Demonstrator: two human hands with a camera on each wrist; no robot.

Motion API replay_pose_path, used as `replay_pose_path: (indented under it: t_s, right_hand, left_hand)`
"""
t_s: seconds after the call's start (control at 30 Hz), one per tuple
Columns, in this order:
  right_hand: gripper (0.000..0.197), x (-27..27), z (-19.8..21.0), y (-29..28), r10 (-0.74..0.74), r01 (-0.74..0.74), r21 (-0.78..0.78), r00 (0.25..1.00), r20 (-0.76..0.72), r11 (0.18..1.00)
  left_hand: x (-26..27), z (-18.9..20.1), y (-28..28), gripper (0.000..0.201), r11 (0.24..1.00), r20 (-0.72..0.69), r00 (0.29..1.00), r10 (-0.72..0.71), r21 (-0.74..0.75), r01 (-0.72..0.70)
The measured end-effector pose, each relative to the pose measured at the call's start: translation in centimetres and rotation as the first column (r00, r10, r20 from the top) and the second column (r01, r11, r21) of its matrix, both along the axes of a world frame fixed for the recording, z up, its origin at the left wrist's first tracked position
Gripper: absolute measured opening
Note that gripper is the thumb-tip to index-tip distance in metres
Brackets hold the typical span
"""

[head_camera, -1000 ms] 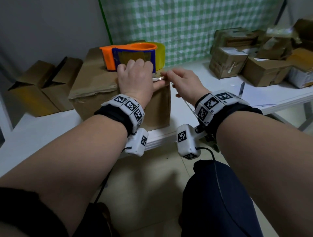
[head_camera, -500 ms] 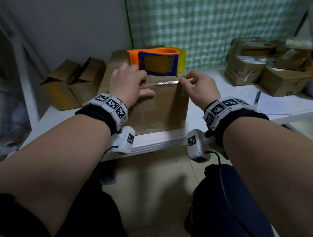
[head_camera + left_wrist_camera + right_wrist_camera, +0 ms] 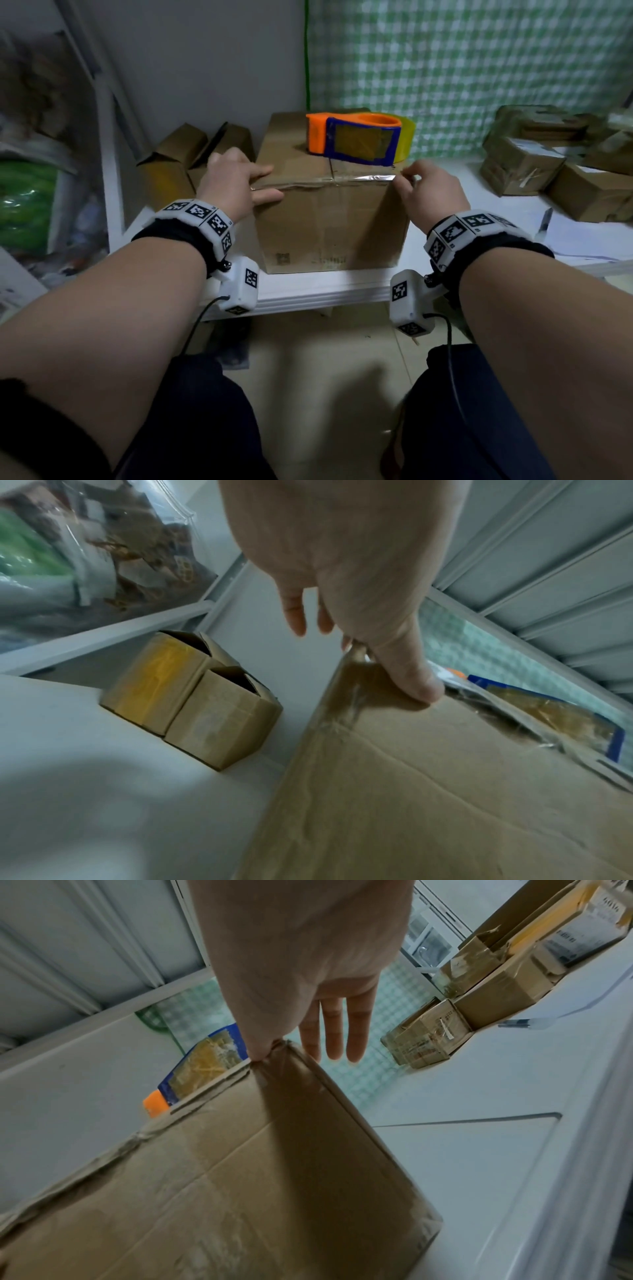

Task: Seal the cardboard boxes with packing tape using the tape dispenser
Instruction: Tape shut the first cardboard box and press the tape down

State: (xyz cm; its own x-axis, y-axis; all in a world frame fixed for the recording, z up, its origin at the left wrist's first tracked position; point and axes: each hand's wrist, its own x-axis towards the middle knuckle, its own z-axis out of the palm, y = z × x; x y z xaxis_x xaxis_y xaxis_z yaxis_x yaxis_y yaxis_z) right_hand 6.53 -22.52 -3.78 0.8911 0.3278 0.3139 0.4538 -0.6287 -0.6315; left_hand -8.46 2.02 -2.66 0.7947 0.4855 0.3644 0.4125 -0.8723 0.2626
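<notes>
**On the box's near edge: tape strip spread out to both corners**

Across the front top edge of the large cardboard box, seen from the head camera, a strip of clear packing tape now runs almost corner to corner. A second ago both hands were close together near the middle of that edge; half a second ago they were parting, and now they sit at opposite ends. The left hand lies flat at the left corner, fingers straight on the top and thumb down the front face. The right hand is at the right corner, fingers bent over the tape's end. The tape dispenser rests untouched on the box's top, toward the back. I judge the strip is being smoothed down, so this edge is nearly sealed.

From the left wrist camera, the left hand presses its thumb on the taped corner of the box; the other fingers hang straight beyond the edge, holding nothing. Two small open boxes stand beside it on the white table.

From the right wrist camera, the right hand has its thumb tip pressing the box's corner, three fingers extended past it; whether a forefinger pinches the tape end there I cannot tell. More boxes sit well apart to the right.
</notes>
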Motion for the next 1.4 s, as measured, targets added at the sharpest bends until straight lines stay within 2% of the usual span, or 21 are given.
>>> replay_pose_path:
  t_s: [0.1,0.3,0.53,0.77,0.87,0.93,1.0,1.07,1.17,1.23,1.27,1.33,1.4]
  right_hand:
    - [0.030,-0.2,0.1,0.1,-0.009,0.009,-0.016,1.000,-0.005,1.000]
    - [0.033,-0.2,0.9,0.0,-0.096,0.098,-0.079,0.995,0.027,0.992]
    - [0.037,-0.1,1.0,-1.4,-0.135,0.148,-0.139,0.986,0.102,0.979]
    - [0.048,-1.0,1.4,-2.1,-0.135,0.178,-0.195,0.967,0.216,0.965]
    - [0.046,-1.5,2.0,-2.7,-0.111,0.165,-0.235,0.967,0.228,0.958]
    - [0.040,-2.2,2.1,-2.7,-0.081,0.140,-0.234,0.967,0.243,0.962]
    - [0.035,-2.9,2.0,-2.1,-0.018,0.082,-0.242,0.966,0.257,0.967]
    - [0.030,-3.4,2.0,-1.1,0.088,-0.027,-0.247,0.967,0.240,0.969]
    - [0.020,-4.1,2.6,0.2,0.284,-0.260,-0.197,0.952,0.109,0.945]
    - [0.014,-4.4,2.9,0.7,0.416,-0.422,-0.104,0.906,-0.074,0.901]
    - [0.019,-4.5,3.1,0.8,0.459,-0.474,-0.075,0.874,-0.159,0.877]
    - [0.029,-4.4,3.2,0.6,0.492,-0.518,-0.006,0.817,-0.302,0.856]
    - [0.027,-4.1,3.3,0.3,0.479,-0.487,0.078,0.796,-0.369,0.870]
  left_hand:
    - [-0.1,0.4,0.0,0.067,0.997,-0.088,0.995,0.039,-0.062,-0.045]
    - [0.6,2.5,-0.7,0.067,0.998,-0.284,0.958,-0.042,0.037,0.055]
    - [1.2,3.7,-0.6,0.065,0.986,-0.351,0.924,-0.151,0.012,0.166]
    - [2.2,4.7,-0.8,0.073,0.949,-0.528,0.843,-0.096,0.207,0.238]
    - [2.5,4.5,-1.0,0.070,0.943,-0.533,0.845,-0.044,0.258,0.212]
    - [2.4,3.9,-1.3,0.062,0.954,-0.469,0.883,-0.019,0.257,0.157]
    - [2.4,3.2,-1.4,0.053,0.983,-0.361,0.933,-0.011,0.166,0.076]
    - [2.6,3.1,-1.8,0.043,0.999,-0.243,0.969,-0.054,-0.012,0.053]
    - [3.5,3.8,-3.2,0.037,0.954,-0.103,0.988,-0.119,-0.289,0.085]
    - [3.8,3.9,-4.1,0.042,0.936,-0.125,0.980,-0.157,-0.336,0.108]
    - [3.9,3.7,-4.4,0.046,0.920,-0.133,0.970,-0.203,-0.364,0.143]
    - [3.8,3.5,-5.1,0.063,0.858,-0.124,0.940,-0.317,-0.461,0.228]
    - [4.0,3.1,-6.0,0.083,0.829,-0.144,0.920,-0.366,-0.500,0.252]
